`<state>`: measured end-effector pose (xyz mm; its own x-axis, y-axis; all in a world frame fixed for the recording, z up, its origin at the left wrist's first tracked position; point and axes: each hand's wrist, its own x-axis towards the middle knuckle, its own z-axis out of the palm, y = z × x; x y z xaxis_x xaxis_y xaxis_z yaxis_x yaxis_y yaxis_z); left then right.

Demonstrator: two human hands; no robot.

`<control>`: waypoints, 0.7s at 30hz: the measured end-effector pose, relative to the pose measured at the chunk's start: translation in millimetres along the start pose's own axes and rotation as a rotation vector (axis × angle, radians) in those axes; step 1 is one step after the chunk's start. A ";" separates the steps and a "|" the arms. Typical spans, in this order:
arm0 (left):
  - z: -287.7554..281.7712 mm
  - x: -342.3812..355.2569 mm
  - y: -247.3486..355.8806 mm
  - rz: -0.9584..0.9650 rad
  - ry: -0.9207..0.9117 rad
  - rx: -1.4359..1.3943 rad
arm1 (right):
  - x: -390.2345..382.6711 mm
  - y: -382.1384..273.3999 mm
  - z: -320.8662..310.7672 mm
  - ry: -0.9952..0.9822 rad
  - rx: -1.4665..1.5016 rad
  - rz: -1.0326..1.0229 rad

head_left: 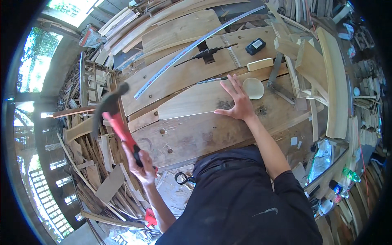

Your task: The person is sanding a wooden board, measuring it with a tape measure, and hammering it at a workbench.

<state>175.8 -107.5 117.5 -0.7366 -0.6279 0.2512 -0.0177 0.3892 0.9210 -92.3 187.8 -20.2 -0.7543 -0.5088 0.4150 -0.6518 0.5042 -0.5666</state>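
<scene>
Currently, the left hand (pixel 143 166) is gripping a hammer (pixel 121 125), its fingers closing around the lower part of the red-and-black handle, and is holding it up over the left side of the scene, where a heap of scrap wood (pixel 112 183) is showing behind and below it. The right hand (pixel 238 103) is spreading wide — thumb and fingers well apart, clasping nothing — and appears to be resting on the right-hand part of a pale, tapered board (pixel 183 102). That board is lying flat on the workbench (pixel 192 139), in front of the body, its long axis running crosswise and angling slightly away from the body toward the right. Its narrow end is pointing left, to the hammer's side, and a small wooden strip (pixel 141 121) is sitting right at that end, seemingly touching it. The relation that looks decisive is this one: the right hand is plainly the nearer, covering part of the board, while the hammer's dark head is standing off to the left, apart from the narrow end and roughly in line with the long axis — how high, one view is not telling. A round wooden disc (pixel 253 88) is lying just right of the spread fingers.
</scene>
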 end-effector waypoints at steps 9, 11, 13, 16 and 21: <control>12.2 -58.5 -44.1 -0.279 -0.293 0.380 | 2.0 0.5 4.9 -0.021 0.002 0.000; 11.7 -48.2 -38.2 -0.339 -0.291 0.463 | -1.0 1.5 2.4 0.004 -0.005 -0.014; -9.9 -35.6 -58.5 -0.171 -0.197 0.441 | 6.8 -2.2 1.9 -0.013 0.010 -0.018; 12.4 -2.9 -6.2 -0.164 0.015 0.028 | 2.4 2.3 4.1 -0.020 -0.002 0.003; -2.9 -6.7 -29.5 -0.028 -0.096 0.066 | 2.7 -0.8 4.6 -0.026 0.009 -0.002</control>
<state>183.2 -116.8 89.5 -0.7963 -0.5734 0.1927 -0.0820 0.4179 0.9048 -93.5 182.8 -21.9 -0.7505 -0.5279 0.3976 -0.6525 0.4965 -0.5725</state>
